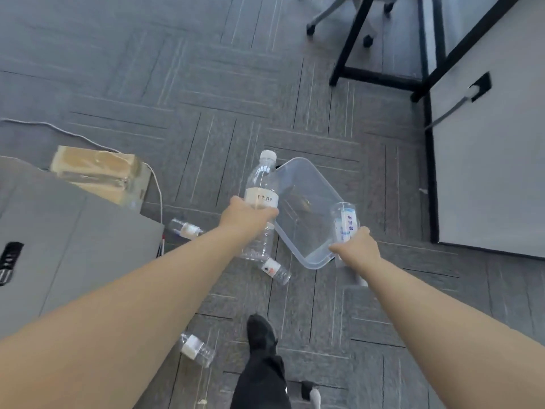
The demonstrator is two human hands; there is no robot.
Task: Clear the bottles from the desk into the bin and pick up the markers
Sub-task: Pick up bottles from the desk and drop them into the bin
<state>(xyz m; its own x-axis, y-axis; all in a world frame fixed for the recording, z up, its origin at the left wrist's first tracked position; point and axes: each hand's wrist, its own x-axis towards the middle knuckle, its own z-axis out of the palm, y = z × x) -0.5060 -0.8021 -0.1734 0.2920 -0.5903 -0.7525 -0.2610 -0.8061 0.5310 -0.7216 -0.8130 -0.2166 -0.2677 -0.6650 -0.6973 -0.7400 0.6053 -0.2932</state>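
Over the clear bin (306, 249), two bottles are held: left hand (246, 216) fingers wrapped on one, right hand (358, 249) likewise. Bin looks near-empty; approx. 3 bottles are left on the floor.

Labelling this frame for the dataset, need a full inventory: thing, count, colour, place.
held bottles: 2, clear; white-capped bottle in left hand, blue-labelled bottle in right hand
loose bottles: 3, clear, on carpet; one by the desk corner, one beside the bin's near end, one near the shoe
bin: 1, clear plastic, on carpet between the hands
desk: 1, grey, lower left
cardboard box: 1, tan, behind desk
cable: 1, white, on the carpet at left
office chair base: 1, grey, top
table frame: 1, black, top right
markers: none clearly seen
hands: left hand, right hand
shoe: 1, black, bottom centre
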